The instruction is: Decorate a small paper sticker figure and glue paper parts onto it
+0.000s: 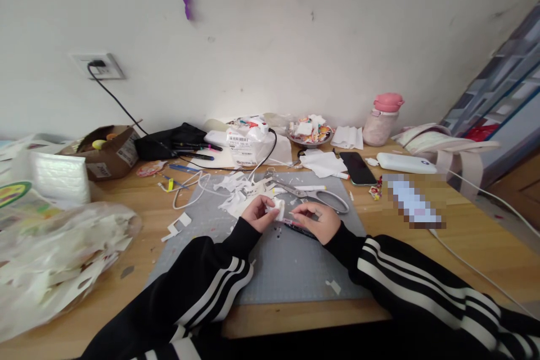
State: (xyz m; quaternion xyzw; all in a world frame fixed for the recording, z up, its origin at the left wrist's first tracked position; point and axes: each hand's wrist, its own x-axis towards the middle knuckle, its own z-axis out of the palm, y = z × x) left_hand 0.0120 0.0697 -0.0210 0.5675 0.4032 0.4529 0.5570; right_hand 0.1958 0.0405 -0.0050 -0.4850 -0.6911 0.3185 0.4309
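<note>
White paper piece (278, 210): head view; small, looks folded; gripped between left hand's (260, 212) thumb and fingers, above gray cutting mat (295, 273)
Right hand (318, 219): just beside it, fingers curled, tips close together; can't tell if holding anything; dark pen (300, 230) partly under it
Mat surface: flat, faint grid, ragged paper scraps (242, 187), metal scissors (300, 193) beyond hands
Wooden table (476, 247): light grain; crinkly clear plastic bag (63, 259) left, brown cardboard box (101, 171) behind
Wall (253, 39): off-white, scuffed; outlet (112, 66), black plug
Table back: round bowl (310, 144) of colorful scraps, pink-lidded bottle (380, 126)
</note>
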